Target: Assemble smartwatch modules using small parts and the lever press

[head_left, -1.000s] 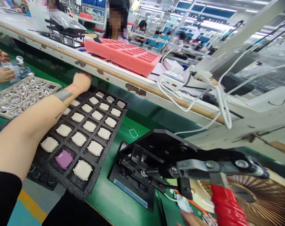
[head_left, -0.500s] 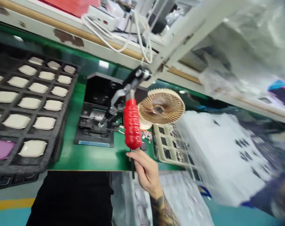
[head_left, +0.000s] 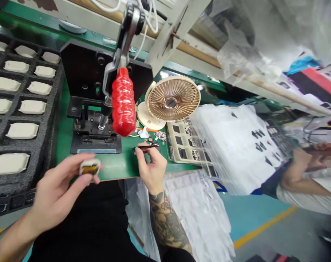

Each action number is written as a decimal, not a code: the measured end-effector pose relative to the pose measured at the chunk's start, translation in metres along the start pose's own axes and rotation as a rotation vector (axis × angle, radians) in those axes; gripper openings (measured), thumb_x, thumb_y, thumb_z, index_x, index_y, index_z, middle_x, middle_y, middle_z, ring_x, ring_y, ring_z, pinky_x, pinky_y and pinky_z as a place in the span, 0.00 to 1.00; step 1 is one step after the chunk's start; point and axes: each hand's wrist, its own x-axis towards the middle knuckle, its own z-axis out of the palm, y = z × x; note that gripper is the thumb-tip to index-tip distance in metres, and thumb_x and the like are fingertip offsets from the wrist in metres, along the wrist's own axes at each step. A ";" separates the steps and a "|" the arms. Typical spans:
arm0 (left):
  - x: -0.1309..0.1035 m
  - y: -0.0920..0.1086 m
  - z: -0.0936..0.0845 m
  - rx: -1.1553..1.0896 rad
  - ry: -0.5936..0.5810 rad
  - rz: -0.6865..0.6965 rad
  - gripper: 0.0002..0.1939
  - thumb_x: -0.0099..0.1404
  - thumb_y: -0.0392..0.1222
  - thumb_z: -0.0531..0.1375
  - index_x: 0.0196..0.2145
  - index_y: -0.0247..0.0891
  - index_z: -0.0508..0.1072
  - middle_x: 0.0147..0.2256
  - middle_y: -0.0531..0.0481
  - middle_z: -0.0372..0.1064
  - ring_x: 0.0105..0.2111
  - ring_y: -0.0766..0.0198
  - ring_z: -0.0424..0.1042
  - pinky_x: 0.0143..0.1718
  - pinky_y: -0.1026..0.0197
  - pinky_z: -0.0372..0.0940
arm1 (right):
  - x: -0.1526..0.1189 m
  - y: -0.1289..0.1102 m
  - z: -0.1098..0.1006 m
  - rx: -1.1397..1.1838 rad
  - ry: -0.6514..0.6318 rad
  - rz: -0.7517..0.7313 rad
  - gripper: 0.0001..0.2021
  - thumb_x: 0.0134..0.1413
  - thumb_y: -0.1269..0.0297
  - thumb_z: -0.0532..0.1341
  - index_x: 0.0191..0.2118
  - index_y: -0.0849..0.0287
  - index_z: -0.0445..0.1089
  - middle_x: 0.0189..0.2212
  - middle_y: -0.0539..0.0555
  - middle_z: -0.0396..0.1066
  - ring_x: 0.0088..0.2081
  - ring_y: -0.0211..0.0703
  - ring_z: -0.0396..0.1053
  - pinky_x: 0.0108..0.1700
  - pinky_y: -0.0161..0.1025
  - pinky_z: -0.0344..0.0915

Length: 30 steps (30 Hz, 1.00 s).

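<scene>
My left hand (head_left: 54,187) pinches a small cream casing (head_left: 90,168) between thumb and fingers, with a yellowish-brown part showing inside it. It is in front of the black clamp fixture (head_left: 97,140), above the table's front edge. A pair of dark tweezers (head_left: 145,147) is held in my right hand (head_left: 153,168), its tips pointing left. The fixture's ribbed red handle (head_left: 123,103) stands between the hands and farther back. Small scraps (head_left: 159,136) lie on the green table just beyond my right hand.
A dark foam tray (head_left: 52,118) of cream casings is on the left. A round fan (head_left: 173,99) stands behind a compartment box (head_left: 176,157) of small parts. White sheets (head_left: 231,145) with black pieces lie to the right, and a co-worker's arm (head_left: 296,174) shows beyond them.
My left hand has come into view holding the cream casing. In my right hand the tweezers now point left. The view has shifted, and the fixture appears larger.
</scene>
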 end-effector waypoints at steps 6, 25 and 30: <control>0.027 -0.024 0.037 -0.216 -0.048 -0.282 0.22 0.79 0.46 0.67 0.66 0.38 0.77 0.40 0.46 0.86 0.36 0.60 0.86 0.34 0.64 0.78 | -0.019 -0.026 0.030 0.504 0.143 -0.021 0.08 0.71 0.70 0.69 0.50 0.51 0.81 0.44 0.55 0.84 0.45 0.47 0.85 0.45 0.46 0.86; 0.019 -0.038 0.032 -0.207 -0.073 -0.212 0.25 0.80 0.42 0.67 0.71 0.38 0.76 0.41 0.47 0.88 0.37 0.61 0.88 0.42 0.65 0.82 | -0.030 -0.036 0.059 0.705 0.011 0.136 0.06 0.73 0.70 0.67 0.51 0.52 0.79 0.44 0.55 0.83 0.41 0.44 0.84 0.40 0.43 0.85; 0.020 -0.037 0.034 -0.196 -0.041 -0.198 0.25 0.80 0.42 0.68 0.71 0.38 0.77 0.41 0.47 0.89 0.36 0.61 0.89 0.40 0.67 0.81 | -0.033 -0.035 0.062 0.615 0.049 -0.002 0.11 0.71 0.74 0.68 0.52 0.51 0.81 0.43 0.55 0.84 0.47 0.47 0.83 0.48 0.48 0.86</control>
